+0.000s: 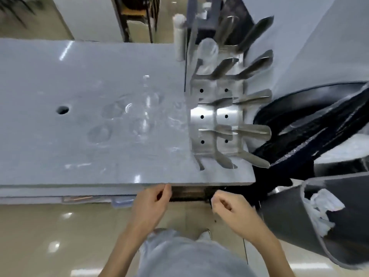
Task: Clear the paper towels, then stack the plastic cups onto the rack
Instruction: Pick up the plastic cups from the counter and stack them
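Apparently towels (323,208) are lying binned right of the fingers; both hands (153,200) (227,204) are hanging loosely curled, empty; cups (139,108) ahead need rack (215,116) stacking next.

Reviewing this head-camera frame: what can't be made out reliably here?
- Clear plastic cups: motion blur and transparency hide their count and whether upright.
- Cup on the rack: blurred outline only.
- Bin: cut by right edge; white paper partly hidden inside.
- Left hand, right hand: curled; contents unclear.
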Tool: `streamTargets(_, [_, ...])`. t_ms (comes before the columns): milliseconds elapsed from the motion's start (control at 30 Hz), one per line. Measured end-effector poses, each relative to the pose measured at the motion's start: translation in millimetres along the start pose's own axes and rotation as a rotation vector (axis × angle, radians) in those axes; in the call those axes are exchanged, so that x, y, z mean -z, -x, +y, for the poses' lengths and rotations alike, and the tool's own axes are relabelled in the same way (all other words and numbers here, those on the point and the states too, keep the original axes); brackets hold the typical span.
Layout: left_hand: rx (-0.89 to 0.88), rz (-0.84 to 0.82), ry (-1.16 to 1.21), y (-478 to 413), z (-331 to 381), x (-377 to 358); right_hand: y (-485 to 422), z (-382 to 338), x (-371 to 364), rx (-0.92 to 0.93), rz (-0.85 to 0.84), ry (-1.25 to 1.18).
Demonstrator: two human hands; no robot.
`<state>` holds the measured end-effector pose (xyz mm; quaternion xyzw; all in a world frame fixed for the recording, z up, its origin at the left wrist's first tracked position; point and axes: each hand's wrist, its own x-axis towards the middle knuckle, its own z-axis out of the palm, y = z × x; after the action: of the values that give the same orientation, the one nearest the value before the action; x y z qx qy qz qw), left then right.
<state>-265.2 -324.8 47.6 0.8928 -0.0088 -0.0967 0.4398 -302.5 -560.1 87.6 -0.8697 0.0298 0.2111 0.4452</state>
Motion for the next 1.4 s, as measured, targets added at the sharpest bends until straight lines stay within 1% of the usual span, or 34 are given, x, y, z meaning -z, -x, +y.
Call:
streamTargets(67, [0.008,0.048,0.005,0,-21,36,-22,-25,-19,0.016,-0.007,0.068])
streamTargets(167, [0.101,0.094,0.046,-3,-62,97,-59,-72,-56,0.047,-0.021,0.168])
streamTargets(267, [0.145,0.135,0.105,-12,-100,150,-92,-116,-94,0.085,-0.019,0.244])
streamTargets(367, [0.173,0.172,0.106,-27,-128,198,-123,-155,-130,0.121,0.004,0.251])
streamTargets(467, [0.179,0.199,0.101,-45,-149,233,-147,-179,-153,0.132,0.023,0.279])
streamTargets(633, [0.268,0.252,0.062,-86,-174,261,-188,-196,-162,0.117,0.039,0.345])
streamTargets(700, [0.343,0.22,0.078,-103,-177,266,-211,-199,-159,0.109,0.043,0.342])
streamTargets(767, [0.381,0.157,0.115,-124,-174,267,-239,-201,-155,0.114,0.05,0.324])
streamTargets(833, [0.372,0.131,0.142,-150,-172,264,-274,-206,-160,0.126,0.045,0.263])
streamTargets(967, [0.386,0.109,0.215,-208,-172,260,-341,-227,-188,0.142,-0.005,0.046])
streamTargets(1033, [0.406,0.048,0.243,-228,-173,259,-361,-239,-201,0.108,-0.053,0.008])
streamTargets(1100, [0.404,-0.028,0.272,-239,-178,258,-371,-242,-216,0.106,-0.086,0.032])
streamTargets(1200, [0.366,-0.048,0.315,-247,-184,260,-379,-239,-231,0.14,-0.024,0.116])
streamTargets(1267, [0.369,-0.085,0.392,-248,-190,264,-379,-240,-238,0.145,0.041,0.133])
streamTargets(1400, [0.518,-0.213,0.681,-247,-208,282,-366,-249,-255,0.164,0.187,0.119])
